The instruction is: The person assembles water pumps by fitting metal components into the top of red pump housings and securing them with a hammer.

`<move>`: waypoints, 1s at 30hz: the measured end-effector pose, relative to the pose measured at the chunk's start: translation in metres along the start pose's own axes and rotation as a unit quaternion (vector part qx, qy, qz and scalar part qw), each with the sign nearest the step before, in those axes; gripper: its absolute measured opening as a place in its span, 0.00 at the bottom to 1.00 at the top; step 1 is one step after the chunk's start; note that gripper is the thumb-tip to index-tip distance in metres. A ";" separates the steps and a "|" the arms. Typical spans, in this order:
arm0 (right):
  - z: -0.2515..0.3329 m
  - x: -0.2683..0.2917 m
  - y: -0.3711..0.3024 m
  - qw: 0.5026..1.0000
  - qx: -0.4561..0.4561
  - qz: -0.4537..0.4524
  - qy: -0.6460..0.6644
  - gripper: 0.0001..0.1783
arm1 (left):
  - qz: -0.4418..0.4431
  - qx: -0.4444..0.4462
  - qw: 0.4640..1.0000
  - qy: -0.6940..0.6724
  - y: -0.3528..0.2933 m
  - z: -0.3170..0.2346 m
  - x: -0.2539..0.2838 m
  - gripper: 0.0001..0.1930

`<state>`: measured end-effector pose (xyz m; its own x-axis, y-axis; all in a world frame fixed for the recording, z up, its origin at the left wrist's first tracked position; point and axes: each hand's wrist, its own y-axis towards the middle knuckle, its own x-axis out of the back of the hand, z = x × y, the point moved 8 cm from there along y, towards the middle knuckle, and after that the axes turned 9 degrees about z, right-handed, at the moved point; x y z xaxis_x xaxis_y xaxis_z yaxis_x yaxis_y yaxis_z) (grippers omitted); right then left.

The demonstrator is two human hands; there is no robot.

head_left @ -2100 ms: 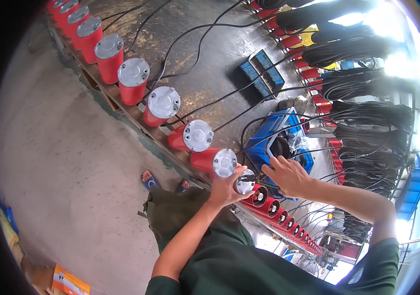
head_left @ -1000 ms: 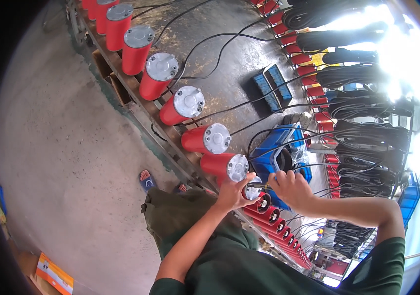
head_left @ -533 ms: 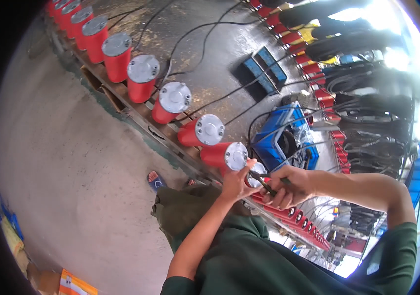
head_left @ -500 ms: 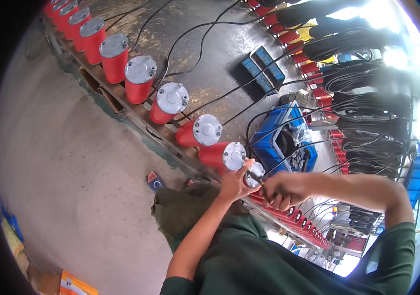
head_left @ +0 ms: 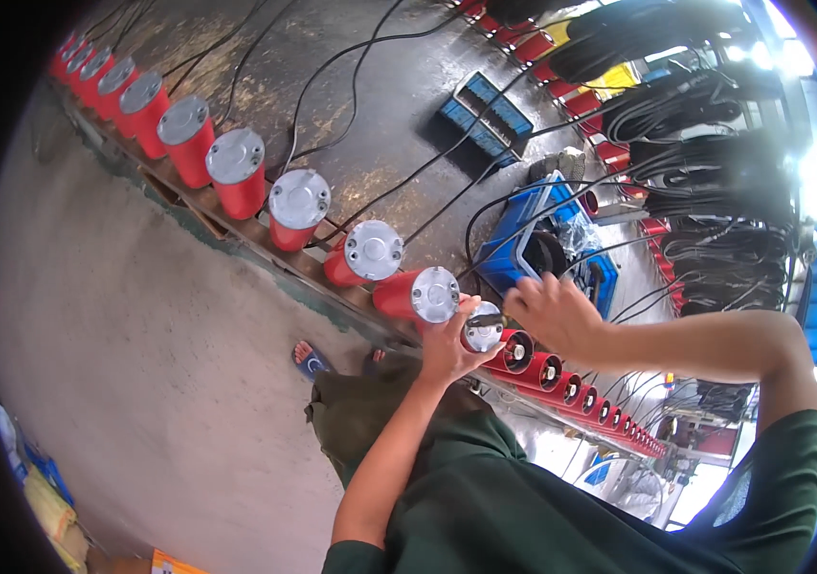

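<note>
Floor: concrete [head_left: 140, 383], red motors [head_left: 298, 206] lined up on a rail.
Left hand [head_left: 448, 344]: closed around a silver cap [head_left: 483, 330], steadying it.
Right hand [head_left: 552, 311]: fingers loose, holding nothing, just beside the cap.

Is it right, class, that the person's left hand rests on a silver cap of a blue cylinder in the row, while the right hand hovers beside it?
Not quite. The head view shows the left hand on the silver cap of a red cylinder, not blue. The right hand does hover beside it.
</note>
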<state>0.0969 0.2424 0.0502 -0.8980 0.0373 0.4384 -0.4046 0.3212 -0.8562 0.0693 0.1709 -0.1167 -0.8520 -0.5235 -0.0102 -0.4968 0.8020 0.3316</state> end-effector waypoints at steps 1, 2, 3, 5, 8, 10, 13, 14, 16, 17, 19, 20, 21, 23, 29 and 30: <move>-0.002 -0.007 -0.001 0.999 0.001 0.043 0.025 0.20 | 0.001 0.000 1.000 -0.006 -0.001 0.000 -0.001 0.49; -0.002 -0.014 0.002 0.995 0.006 0.086 0.050 0.18 | 0.010 -0.005 1.000 -0.004 -0.002 0.000 -0.002 0.48; -0.006 -0.017 0.002 0.994 -0.008 0.107 0.035 0.15 | 0.012 -0.009 1.000 0.002 -0.001 0.000 -0.002 0.48; 0.022 -0.047 -0.011 0.643 0.035 0.325 0.692 0.10 | 0.011 -0.003 1.000 -0.028 0.000 0.002 -0.001 0.47; 0.032 -0.046 -0.034 0.469 0.144 0.298 0.819 0.16 | 0.027 0.029 0.998 -0.042 0.005 0.005 -0.003 0.46; 0.018 -0.054 -0.064 0.547 0.286 0.215 0.756 0.29 | 0.028 -0.001 1.000 0.010 0.005 -0.008 -0.001 0.46; -0.038 -0.117 -0.077 0.655 0.157 0.016 0.739 0.29 | 0.063 0.075 0.994 0.037 -0.001 -0.032 0.005 0.47; -0.062 -0.161 -0.080 0.661 0.044 0.038 0.748 0.30 | 0.059 0.107 0.991 0.055 -0.005 -0.051 0.014 0.44; -0.107 -0.235 -0.080 0.673 -0.094 0.001 0.734 0.34 | 0.032 0.123 0.991 0.034 -0.003 -0.109 0.038 0.37; -0.133 -0.269 -0.077 0.684 -0.167 -0.046 0.709 0.37 | 0.019 0.102 0.995 -0.007 0.004 -0.146 0.054 0.34; -0.186 -0.312 -0.064 0.751 -0.249 -0.186 0.583 0.42 | -0.008 -0.101 0.994 0.029 0.029 -0.258 0.100 0.24; -0.208 -0.328 -0.058 0.733 -0.259 -0.273 0.567 0.44 | -0.016 -0.191 0.979 0.064 0.039 -0.310 0.112 0.24; -0.229 -0.344 -0.039 0.712 -0.205 -0.286 0.608 0.47 | 0.013 -0.225 0.962 0.152 0.046 -0.352 0.107 0.24; -0.258 -0.357 -0.029 0.715 -0.267 -0.403 0.505 0.50 | 0.133 -0.253 0.895 0.342 0.059 -0.406 0.066 0.23; -0.261 -0.372 -0.015 0.681 -0.310 -0.491 0.447 0.48 | 0.361 -0.222 0.734 0.531 0.079 -0.418 -0.084 0.22; -0.256 -0.377 -0.014 0.686 -0.291 -0.480 0.463 0.48 | 0.365 -0.219 0.726 0.540 0.081 -0.417 -0.097 0.22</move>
<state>0.4848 0.4662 -0.0333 0.3387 0.0429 0.9399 -0.3537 0.9315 0.0850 0.1806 0.1665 0.3046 -0.1187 -0.1152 0.9862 0.3237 0.9345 0.1481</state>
